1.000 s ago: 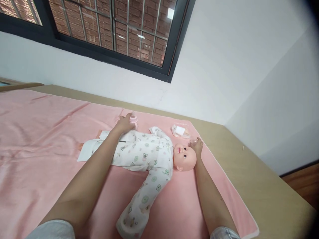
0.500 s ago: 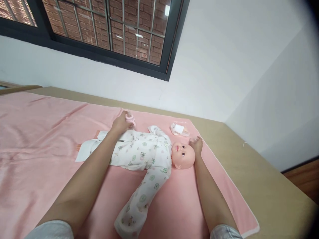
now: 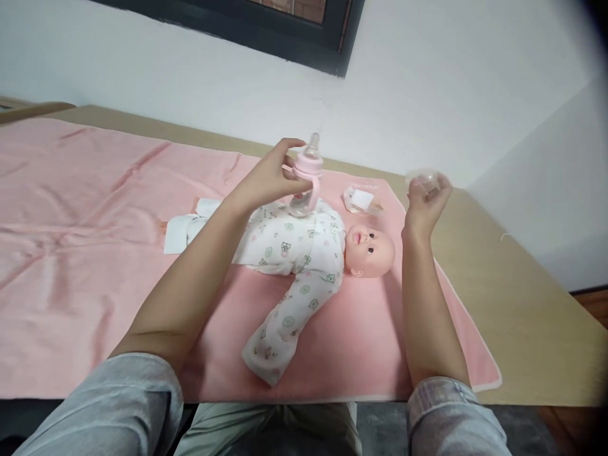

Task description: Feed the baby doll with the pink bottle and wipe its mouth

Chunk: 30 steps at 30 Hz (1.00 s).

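A baby doll (image 3: 304, 253) in a white printed sleepsuit lies on its back on a pink towel (image 3: 85, 240), head to the right. My left hand (image 3: 268, 180) is closed round a pink baby bottle (image 3: 306, 177) with a clear teat, held upright in the air above the doll's chest. My right hand (image 3: 425, 202) is raised to the right of the doll's head and pinches a clear plastic bottle cap (image 3: 422, 177).
A small crumpled clear packet with a white piece (image 3: 363, 199) lies on the towel beyond the doll's head. The towel covers a tan table (image 3: 522, 304) set against a white wall. A dark window frame (image 3: 304, 47) is above. My knees show at the bottom.
My left hand has lifted the pink bottle off the towel to above the doll. My right hand rose from beside the doll's head with the clear cap. The view tilted down.
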Each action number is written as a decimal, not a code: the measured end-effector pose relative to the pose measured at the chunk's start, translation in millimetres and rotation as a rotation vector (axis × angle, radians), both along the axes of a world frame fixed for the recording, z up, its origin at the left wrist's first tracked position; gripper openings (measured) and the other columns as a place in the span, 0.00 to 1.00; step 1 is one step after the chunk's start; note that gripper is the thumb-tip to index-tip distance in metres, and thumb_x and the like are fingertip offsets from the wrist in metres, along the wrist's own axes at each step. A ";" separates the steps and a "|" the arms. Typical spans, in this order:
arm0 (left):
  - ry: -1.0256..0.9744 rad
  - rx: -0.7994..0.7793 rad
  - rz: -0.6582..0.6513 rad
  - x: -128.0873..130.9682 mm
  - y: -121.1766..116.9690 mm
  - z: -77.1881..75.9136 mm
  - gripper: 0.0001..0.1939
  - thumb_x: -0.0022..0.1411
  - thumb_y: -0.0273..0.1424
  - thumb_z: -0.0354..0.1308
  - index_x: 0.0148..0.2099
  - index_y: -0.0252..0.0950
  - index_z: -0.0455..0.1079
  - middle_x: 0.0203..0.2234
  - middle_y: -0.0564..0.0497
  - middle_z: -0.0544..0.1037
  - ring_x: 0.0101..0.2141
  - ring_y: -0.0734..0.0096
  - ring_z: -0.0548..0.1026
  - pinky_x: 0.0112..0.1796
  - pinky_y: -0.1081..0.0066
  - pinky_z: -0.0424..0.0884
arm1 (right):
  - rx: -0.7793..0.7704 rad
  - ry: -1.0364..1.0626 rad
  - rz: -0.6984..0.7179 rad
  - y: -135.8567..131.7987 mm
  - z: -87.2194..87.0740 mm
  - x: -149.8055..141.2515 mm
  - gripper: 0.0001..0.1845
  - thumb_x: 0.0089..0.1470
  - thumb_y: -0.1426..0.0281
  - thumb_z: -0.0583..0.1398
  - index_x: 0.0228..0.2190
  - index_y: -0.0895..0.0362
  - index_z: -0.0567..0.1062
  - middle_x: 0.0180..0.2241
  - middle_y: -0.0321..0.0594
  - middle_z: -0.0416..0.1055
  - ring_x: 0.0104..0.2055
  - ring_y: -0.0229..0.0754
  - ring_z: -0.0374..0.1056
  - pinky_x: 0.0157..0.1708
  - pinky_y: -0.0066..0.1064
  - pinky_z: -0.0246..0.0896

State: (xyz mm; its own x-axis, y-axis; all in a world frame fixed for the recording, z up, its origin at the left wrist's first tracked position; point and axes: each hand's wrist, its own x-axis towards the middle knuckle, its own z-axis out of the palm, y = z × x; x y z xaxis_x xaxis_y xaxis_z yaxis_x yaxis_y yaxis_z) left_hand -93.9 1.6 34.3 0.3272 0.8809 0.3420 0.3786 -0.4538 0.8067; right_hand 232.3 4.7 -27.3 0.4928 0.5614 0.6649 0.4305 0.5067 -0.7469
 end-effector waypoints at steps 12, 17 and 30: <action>0.214 0.277 -0.105 18.0 -48.9 12.1 0.41 0.50 0.30 0.59 0.65 0.42 0.51 0.51 0.46 0.68 0.48 0.55 0.70 0.44 0.62 0.69 | 0.145 -0.151 0.457 -80.9 58.1 -108.1 0.25 0.59 0.60 0.58 0.56 0.43 0.59 0.56 0.41 0.62 0.62 0.47 0.59 0.60 0.49 0.58; 0.212 0.321 -0.109 18.8 -59.0 15.4 0.40 0.52 0.31 0.58 0.66 0.43 0.50 0.51 0.47 0.69 0.50 0.54 0.70 0.45 0.61 0.69 | 0.125 -0.214 0.453 -88.8 58.2 -120.2 0.26 0.58 0.57 0.58 0.57 0.43 0.60 0.60 0.40 0.58 0.62 0.48 0.59 0.60 0.50 0.58; 0.130 0.396 -0.072 25.3 -61.2 12.4 0.42 0.54 0.34 0.62 0.67 0.45 0.47 0.52 0.49 0.69 0.48 0.59 0.71 0.47 0.62 0.71 | -0.071 -0.176 0.643 -97.2 55.9 -134.6 0.38 0.53 0.57 0.63 0.61 0.39 0.53 0.65 0.38 0.46 0.61 0.49 0.59 0.50 0.46 0.70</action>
